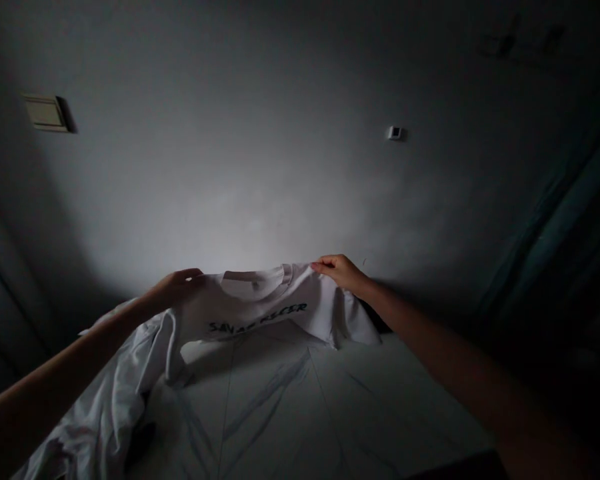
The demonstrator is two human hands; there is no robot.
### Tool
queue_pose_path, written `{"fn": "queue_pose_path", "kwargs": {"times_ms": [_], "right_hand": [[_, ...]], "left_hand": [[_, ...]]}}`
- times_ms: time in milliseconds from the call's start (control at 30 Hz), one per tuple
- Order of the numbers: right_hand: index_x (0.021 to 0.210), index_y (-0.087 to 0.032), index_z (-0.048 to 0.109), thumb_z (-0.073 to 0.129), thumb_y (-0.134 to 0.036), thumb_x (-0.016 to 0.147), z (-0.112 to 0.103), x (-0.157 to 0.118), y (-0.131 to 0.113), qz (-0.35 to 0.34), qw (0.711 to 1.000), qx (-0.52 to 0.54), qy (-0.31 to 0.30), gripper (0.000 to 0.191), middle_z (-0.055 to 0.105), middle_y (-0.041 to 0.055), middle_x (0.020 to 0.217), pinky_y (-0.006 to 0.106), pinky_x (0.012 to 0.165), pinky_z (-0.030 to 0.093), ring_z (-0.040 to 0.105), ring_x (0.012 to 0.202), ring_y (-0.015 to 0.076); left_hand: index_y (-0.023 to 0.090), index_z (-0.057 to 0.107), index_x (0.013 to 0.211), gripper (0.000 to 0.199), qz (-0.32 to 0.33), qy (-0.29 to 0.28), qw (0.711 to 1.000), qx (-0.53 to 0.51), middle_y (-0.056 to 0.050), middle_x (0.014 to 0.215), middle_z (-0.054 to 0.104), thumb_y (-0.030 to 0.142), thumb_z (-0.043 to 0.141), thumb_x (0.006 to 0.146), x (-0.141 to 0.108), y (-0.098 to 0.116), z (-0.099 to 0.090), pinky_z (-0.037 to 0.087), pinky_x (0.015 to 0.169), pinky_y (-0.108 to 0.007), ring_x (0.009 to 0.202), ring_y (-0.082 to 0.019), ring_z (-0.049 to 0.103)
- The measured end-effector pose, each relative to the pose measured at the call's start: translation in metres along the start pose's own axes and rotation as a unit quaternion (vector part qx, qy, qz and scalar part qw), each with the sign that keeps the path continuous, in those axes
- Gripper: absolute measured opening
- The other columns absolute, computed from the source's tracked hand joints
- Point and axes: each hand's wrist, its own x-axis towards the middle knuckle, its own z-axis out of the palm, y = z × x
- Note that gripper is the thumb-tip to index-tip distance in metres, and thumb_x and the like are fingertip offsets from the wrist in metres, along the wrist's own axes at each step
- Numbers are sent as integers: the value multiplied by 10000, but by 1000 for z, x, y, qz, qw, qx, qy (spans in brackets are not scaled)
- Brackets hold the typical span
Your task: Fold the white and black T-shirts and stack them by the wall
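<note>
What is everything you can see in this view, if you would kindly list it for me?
white T-shirt: one, white with dark lettering, held up by its shoulders
crumpled fabric: one heap, white, lower left, on the surface
veined surface: one, white with grey streaks, below the T-shirt
wall: one, grey, ahead
wall panel: one, beige, upper left
small wall fitting: one, white, right of centre
curtain: one, dark teal, far right
left hand: one, gripping the T-shirt's shoulder
right hand: one, gripping the other shoulder

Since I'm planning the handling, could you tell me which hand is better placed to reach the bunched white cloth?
Left, probably: the left hand holds the white T-shirt just above the bunched white cloth; the right hand holds the opposite shoulder.
</note>
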Motion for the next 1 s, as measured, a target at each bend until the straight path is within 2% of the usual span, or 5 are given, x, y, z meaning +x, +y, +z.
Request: {"fn": "queue_pose_path", "kwargs": {"times_ms": [267,467,633,800,1000], "right_hand": [[720,-211,631,580,-487,901,69,-25,-24,-144,965,-18,218,334,590,25,753,270,679,448,550,712,156],[802,-216,639,546,-302,953,111,-38,-13,-164,966,5,201,197,600,11,750,262,658,475,569,694,150],[971,-247,694,524,-206,963,111,-47,3,-163,983,-36,74,174,648,23,866,260,713,511,630,783,152],[1029,-286,736,497,-136,954,98,-52,13,-155,971,-173,48,292,616,7,824,228,562,444,584,633,117],[996,-275,727,475,14,830,84,-53,17,-163,945,-224,172,418,638,24,864,258,610,457,614,722,155]], "left_hand": [[217,560,1109,393,96,51,985,-134,31,769,575,441,604,789,-47,69,74,359,492,-200,540,-95,486],[278,565,1285,465,140,-27,959,-244,-21,1051,556,395,659,845,-56,74,122,336,430,-175,489,-26,452],[266,676,1216,489,214,-49,954,-206,-89,1223,589,342,797,748,-35,51,142,370,457,-185,547,-35,465],[217,746,843,76,232,-124,956,-128,2,735,665,240,730,772,-16,36,139,355,476,-204,546,-89,485],[224,671,754,103,344,77,934,-55,1,791,623,122,670,745,-23,43,138,365,486,-217,563,-90,473]]}}
